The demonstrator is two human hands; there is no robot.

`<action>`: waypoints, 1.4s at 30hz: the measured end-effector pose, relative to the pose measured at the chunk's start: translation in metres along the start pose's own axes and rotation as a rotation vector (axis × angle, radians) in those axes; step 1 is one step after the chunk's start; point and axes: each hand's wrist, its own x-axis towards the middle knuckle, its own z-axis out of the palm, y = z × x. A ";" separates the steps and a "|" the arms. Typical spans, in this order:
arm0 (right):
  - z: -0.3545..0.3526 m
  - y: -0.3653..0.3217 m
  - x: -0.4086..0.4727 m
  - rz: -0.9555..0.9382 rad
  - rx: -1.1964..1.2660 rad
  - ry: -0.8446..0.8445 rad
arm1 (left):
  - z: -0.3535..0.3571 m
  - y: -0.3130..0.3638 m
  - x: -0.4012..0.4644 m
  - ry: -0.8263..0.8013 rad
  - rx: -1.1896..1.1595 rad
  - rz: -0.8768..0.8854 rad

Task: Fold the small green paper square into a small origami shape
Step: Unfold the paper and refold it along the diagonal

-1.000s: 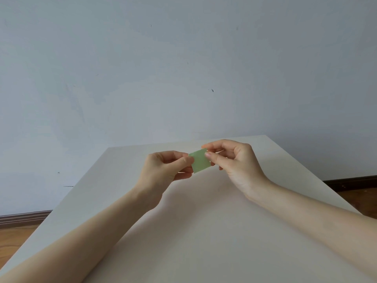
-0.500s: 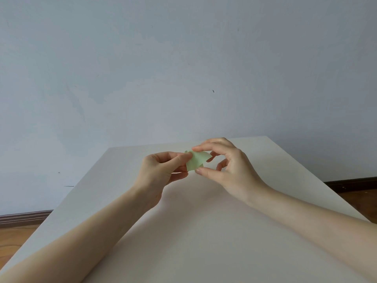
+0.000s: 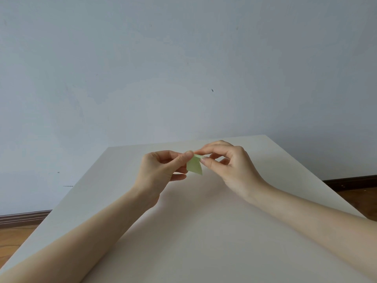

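Note:
The small green paper [image 3: 194,165] hangs in the air above the table, bent over into a narrow pointed flap. My left hand [image 3: 163,170] pinches its left edge between thumb and forefinger. My right hand [image 3: 228,164] pinches its top right corner with thumb and forefinger, the other fingers curled. Both hands meet at the paper's top, and its lower tip points down freely. The fingertips hide the upper edge of the paper.
A white table [image 3: 204,231] spreads under both forearms, its far edge close behind the hands. A pale blue-grey wall [image 3: 183,68] rises behind. Wooden floor [image 3: 12,240] and a dark skirting board show at both sides.
The paper went from a flat rectangle held between both hands to a bent, narrower flap hanging down. My right fingers shifted onto its top corner and both hands drew closer together.

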 end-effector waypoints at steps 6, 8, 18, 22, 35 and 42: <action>-0.003 0.003 0.003 0.067 0.043 0.024 | 0.001 -0.001 -0.002 -0.023 0.108 0.059; -0.004 0.003 0.003 0.088 0.073 0.038 | 0.001 -0.002 -0.001 -0.014 0.171 0.085; -0.002 0.005 0.004 0.095 0.139 0.035 | -0.004 -0.006 0.003 0.057 0.232 0.105; -0.002 0.005 0.003 0.079 0.153 0.028 | -0.004 -0.007 0.005 0.072 0.186 0.081; 0.000 -0.001 0.000 0.042 0.108 -0.031 | -0.004 -0.003 0.006 0.024 -0.227 -0.070; 0.001 -0.002 0.000 0.057 0.074 -0.061 | -0.004 0.001 0.007 0.061 -0.383 -0.127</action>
